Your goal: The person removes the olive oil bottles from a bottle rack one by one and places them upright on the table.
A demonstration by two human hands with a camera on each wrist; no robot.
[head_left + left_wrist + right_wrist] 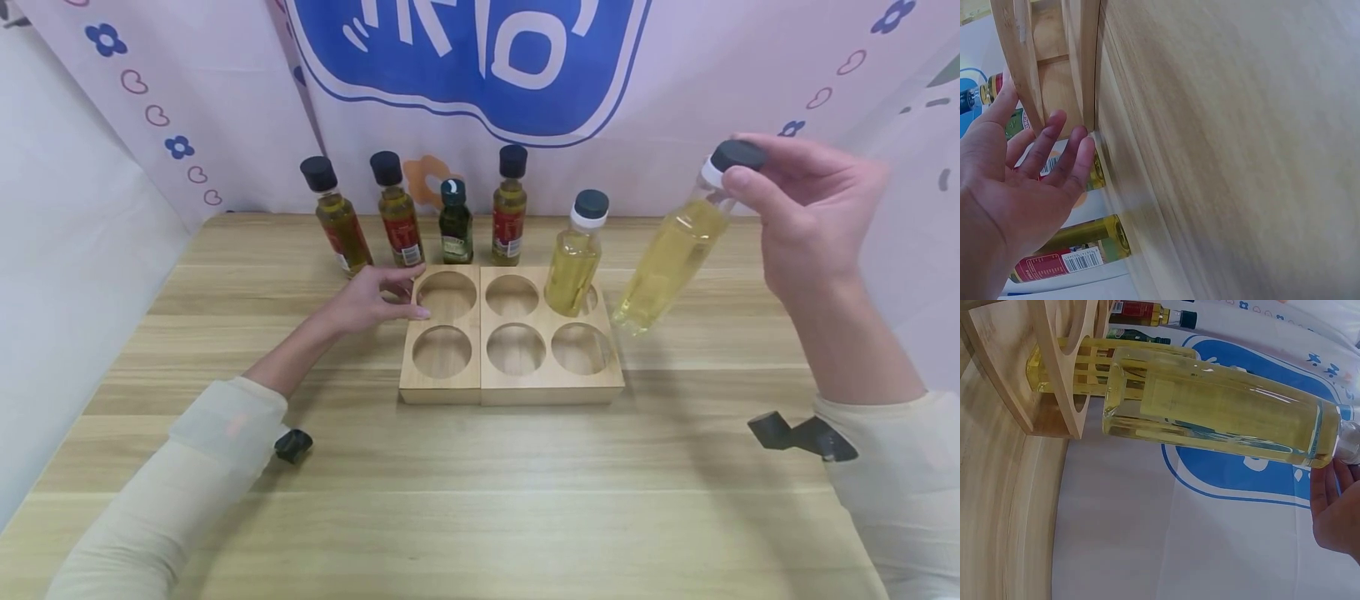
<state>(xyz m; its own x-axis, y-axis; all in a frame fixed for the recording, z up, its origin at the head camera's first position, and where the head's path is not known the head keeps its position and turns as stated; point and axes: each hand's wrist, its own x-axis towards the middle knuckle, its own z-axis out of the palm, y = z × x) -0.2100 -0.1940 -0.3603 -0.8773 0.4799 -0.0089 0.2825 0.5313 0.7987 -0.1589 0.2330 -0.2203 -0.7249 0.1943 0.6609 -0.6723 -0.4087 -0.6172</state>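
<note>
A wooden rack [551, 382] with six round holes lies mid-table. One clear bottle of yellow oil [573, 260] stands in its far right hole. My right hand [742, 167] pinches the black cap of a second yellow-oil bottle [667, 260], which hangs tilted in the air just right of the rack. The right wrist view shows this bottle [1222, 415] close up beside the rack [1054, 381], with my fingers [1335, 500] at its neck. My left hand [411, 293] rests against the rack's far left corner. In the left wrist view, its straight fingers [1054, 144] touch the rack's side [1088, 62].
Several small dark-capped bottles stand in a row behind the rack: two red-labelled [341, 223] [399, 218], one dark green [455, 227], another red-labelled [509, 212]. A cloth backdrop [480, 75] closes the back, and white walls stand at both sides. Bare tabletop [480, 500] lies in front.
</note>
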